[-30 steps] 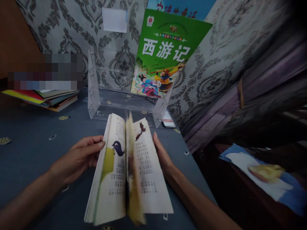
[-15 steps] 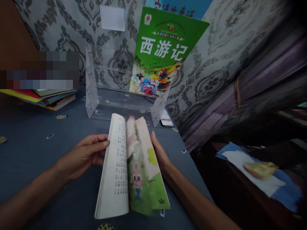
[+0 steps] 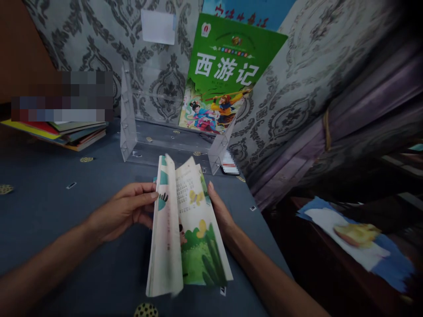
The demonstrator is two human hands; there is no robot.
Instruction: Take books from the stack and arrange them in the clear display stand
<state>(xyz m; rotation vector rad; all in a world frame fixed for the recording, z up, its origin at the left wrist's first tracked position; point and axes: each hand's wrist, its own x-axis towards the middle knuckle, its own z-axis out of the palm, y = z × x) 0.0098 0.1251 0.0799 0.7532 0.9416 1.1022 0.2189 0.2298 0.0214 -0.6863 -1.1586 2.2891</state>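
Note:
An illustrated children's book (image 3: 206, 255) lies spread between my hands, its pages showing rows of Chinese text, green plants and yellow butterflies. My left hand (image 3: 137, 204) pinches the bundle of pages at its left edge, thumb on top and fingers behind. A few pages stand curled up near the spine. Along the right edge rests my right hand (image 3: 221, 211), thumb pointing up beside the cover; its other fingers are hidden under the book. Just beyond is a clear acrylic stand (image 3: 127, 114) with a green book (image 3: 228, 66) upright in it.
Behind the green book is a blue one (image 3: 280, 11). A stack of books (image 3: 89, 138) lies at the left, partly blurred out. A pixelated phone-like object (image 3: 230, 164) sits by the stand's right side. A purple curtain (image 3: 363, 114) hangs right of the dark blue patterned tablecloth (image 3: 109, 273).
Pages have flipped: the left side now shows a page with green shapes instead of plain text, and the right shows butterflies. My left hand has moved slightly right with its pages.

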